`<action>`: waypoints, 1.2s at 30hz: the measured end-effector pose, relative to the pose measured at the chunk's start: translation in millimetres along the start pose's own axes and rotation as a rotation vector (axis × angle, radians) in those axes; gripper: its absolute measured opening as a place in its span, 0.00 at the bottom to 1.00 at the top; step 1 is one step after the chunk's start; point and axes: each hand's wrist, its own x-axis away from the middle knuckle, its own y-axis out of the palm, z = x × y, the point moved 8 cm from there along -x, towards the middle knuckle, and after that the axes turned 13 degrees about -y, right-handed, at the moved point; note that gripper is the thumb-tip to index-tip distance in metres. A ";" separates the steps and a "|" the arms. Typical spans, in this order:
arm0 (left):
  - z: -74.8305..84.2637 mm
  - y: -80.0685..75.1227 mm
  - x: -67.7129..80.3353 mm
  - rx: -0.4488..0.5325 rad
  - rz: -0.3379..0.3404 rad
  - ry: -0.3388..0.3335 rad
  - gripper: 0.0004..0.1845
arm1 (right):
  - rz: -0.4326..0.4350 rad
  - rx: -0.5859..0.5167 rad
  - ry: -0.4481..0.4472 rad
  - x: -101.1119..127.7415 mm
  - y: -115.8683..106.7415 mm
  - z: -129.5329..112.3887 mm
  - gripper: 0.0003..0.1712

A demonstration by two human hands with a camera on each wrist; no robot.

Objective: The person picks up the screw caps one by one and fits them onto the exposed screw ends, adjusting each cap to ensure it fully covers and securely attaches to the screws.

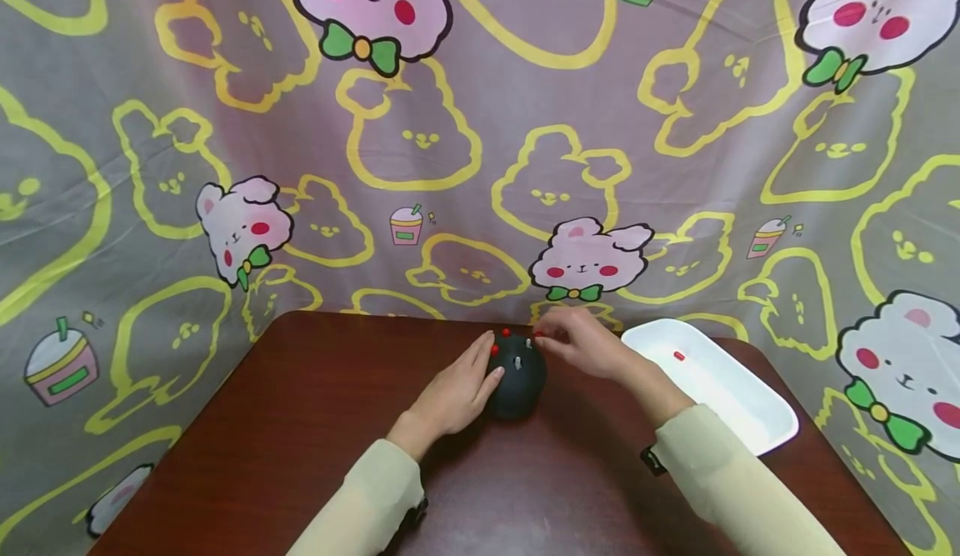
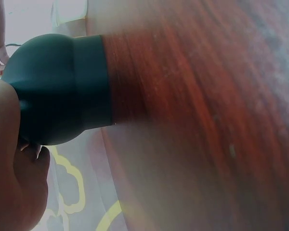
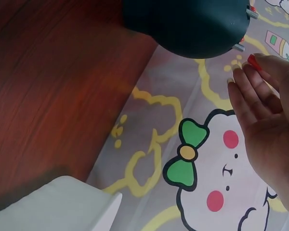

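A dark round dome-shaped object (image 1: 517, 385) (image 2: 58, 86) (image 3: 188, 24) stands on the brown table (image 1: 300, 423), near its far edge. Small red pegs (image 1: 506, 333) and a grey pin (image 1: 517, 363) stick out of its top. My left hand (image 1: 483, 363) (image 2: 14, 183) rests against the dome's left side, fingers fairly straight and thumb touching the front. Just right of the dome's top, my right hand (image 1: 542, 338) (image 3: 250, 67) pinches a small red peg (image 3: 253, 60) between thumb and fingertips.
A white rectangular tray (image 1: 750, 423) (image 3: 53, 207) sits at the table's right, with one red piece (image 1: 678, 356) in it. A cartoon-print cloth (image 1: 480, 164) hangs behind and around the table.
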 end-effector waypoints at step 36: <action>0.7 -0.5 0.3 0.003 -0.004 0.008 0.39 | -0.035 -0.013 0.020 -5.0 18.6 3.6 0.06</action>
